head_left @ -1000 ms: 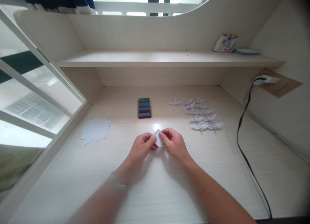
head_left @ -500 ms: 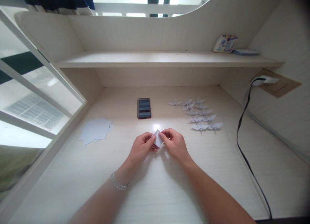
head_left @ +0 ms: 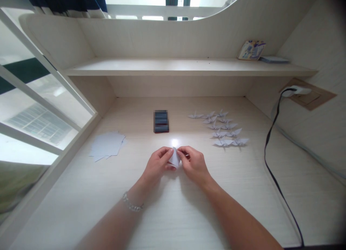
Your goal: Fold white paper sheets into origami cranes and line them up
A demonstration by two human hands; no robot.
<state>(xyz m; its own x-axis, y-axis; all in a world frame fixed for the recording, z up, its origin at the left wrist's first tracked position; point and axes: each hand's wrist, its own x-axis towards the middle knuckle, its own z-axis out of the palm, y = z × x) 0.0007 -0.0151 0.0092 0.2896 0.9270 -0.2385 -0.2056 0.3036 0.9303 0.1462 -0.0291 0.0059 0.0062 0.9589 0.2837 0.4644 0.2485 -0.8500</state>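
A small piece of folded white paper (head_left: 175, 159) is held above the desk, between my two hands. My left hand (head_left: 160, 161) pinches its left side, thumb on top and fingers beneath. On the other side, my right hand (head_left: 195, 162) grips the paper's upper right edge between thumb and forefinger. Beyond the hands to the right stand several white paper cranes (head_left: 223, 143) in loose rows. A loose stack of white paper sheets (head_left: 106, 145) lies on the left of the desk.
A dark rectangular object (head_left: 161, 121), its face pixelated, lies past the hands. Along the right side a black cable (head_left: 267, 141) runs from a wall socket (head_left: 310, 95). Above the desk's back, a shelf (head_left: 162, 65) carries a small colourful box (head_left: 252, 49) and a flat pale item.
The folded paper has turned and narrowed at its top between my fingers. My right hand's fingers have shifted slightly lower along its edge.
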